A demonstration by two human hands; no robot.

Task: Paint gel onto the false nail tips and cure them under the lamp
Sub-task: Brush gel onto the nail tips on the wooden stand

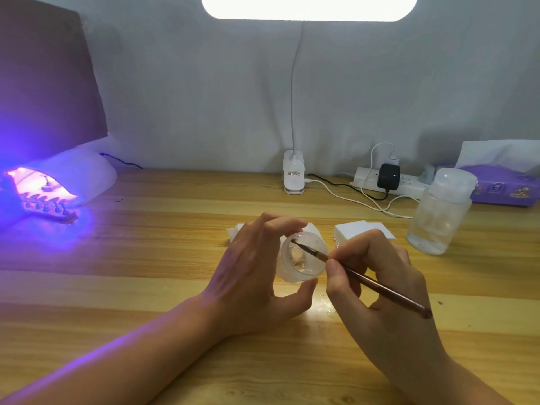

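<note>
Nearest, on the pale striped wooden table [146,302], the left hand [251,276] curls its thumb and fingers round a small clear round gel jar [304,258], which is tipped so that its open mouth faces the camera. Just to its right, the right hand [403,331] pinches a thin dark-brown gel brush [385,289] like a pen, and the bristle end reaches inside the jar. Behind the hands lie two white square pads [362,230]. Further right stands a clear plastic bottle with a white cap [441,211]. Beyond it, by the grey wall, sit a purple tissue pack [502,185] and a white power strip [409,188] with plugs and cables. At the middle of the back edge is a white desk lamp's clip base [293,176], its lit head [309,7] overhead. Far left, a white domed curing lamp [79,173] glows violet; rows of false nail tips on a strip [43,204] lie at its mouth, partly inside.
</note>
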